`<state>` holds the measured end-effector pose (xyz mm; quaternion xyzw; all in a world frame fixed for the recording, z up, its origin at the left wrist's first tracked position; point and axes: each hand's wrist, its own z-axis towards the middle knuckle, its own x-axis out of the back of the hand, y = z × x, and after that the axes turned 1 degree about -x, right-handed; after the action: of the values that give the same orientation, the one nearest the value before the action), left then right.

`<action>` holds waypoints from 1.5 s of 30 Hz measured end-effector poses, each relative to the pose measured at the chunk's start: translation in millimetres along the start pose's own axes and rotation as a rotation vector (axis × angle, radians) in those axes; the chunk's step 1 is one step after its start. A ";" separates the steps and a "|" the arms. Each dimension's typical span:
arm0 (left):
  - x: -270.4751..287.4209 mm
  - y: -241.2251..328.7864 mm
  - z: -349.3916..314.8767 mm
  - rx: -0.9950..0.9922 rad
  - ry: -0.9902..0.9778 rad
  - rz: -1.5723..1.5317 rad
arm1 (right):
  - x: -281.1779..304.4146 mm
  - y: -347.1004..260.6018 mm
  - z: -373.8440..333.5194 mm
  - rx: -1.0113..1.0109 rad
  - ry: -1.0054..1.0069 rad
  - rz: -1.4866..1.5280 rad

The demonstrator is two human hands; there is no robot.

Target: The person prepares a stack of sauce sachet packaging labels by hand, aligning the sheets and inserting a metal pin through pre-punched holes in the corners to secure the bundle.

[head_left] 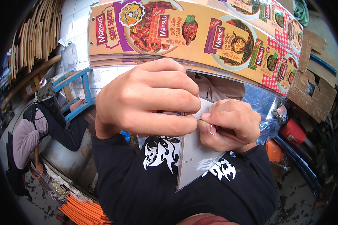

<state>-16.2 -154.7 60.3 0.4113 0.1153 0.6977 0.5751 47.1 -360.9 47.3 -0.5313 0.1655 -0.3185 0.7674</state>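
My left hand (pixel 150 99) is curled closed, its fingertips meeting my right thumb over a grey panel (pixel 191 159). What the left fingers hold is hidden. In my right hand (pixel 233 123), thumb and forefinger are pinched together, and a small bent metal hook (pixel 212 129) sticks out below them. The grey panel hangs tilted in front of my black shirt, narrowing to a point at the bottom, with a few small marks on its face. Just beyond my hands lies a stack of long printed food posters (pixel 199 41) in orange, purple and red check.
At the left, another person (pixel 28 137) bends low near a blue frame (pixel 73 80). Brown strips (pixel 35 35) are stacked behind. Orange rods (pixel 84 210) lie at the lower left. Cut cardboard (pixel 313 80) and a red object (pixel 293 132) are at the right.
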 end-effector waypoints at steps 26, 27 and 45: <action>-20.6 -1.8 -16.3 0.085 0.213 -0.055 | -5.8 2.5 -5.1 0.060 0.082 -0.127; -20.7 -2.6 -16.3 0.076 0.212 -0.054 | -5.8 2.4 -5.7 0.060 0.083 -0.128; -22.7 -2.5 -17.5 0.079 0.224 -0.025 | -6.3 5.5 -5.3 0.040 0.085 -0.078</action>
<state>-26.8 -168.9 37.6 0.3518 0.2113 0.7271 0.5504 41.0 -359.2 39.7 -0.5078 0.1706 -0.3737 0.7572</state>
